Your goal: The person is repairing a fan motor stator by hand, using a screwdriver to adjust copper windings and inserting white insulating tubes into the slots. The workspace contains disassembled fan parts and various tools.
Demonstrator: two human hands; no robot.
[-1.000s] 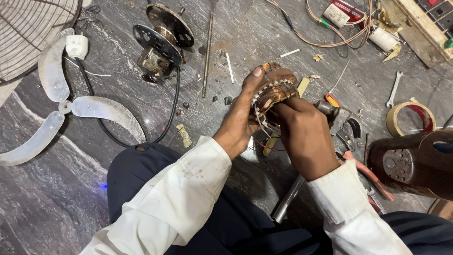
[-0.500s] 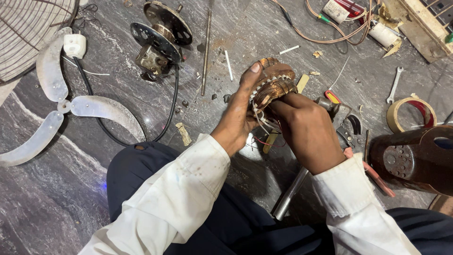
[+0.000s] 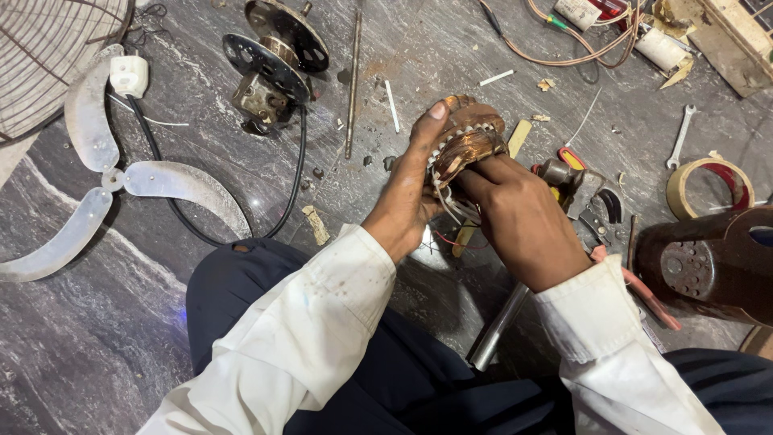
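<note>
Fingers of both hands hide most of the copper stator.

On the grey stone floor: a shiny fan blade with three wings, at the left. Above it, a wire fan cage in the corner. Near the top, a round motor part with a black cord. Beside that, a thin metal rod. At the right, a roll of tape, a small wrench and a dark brown motor cover.
</note>
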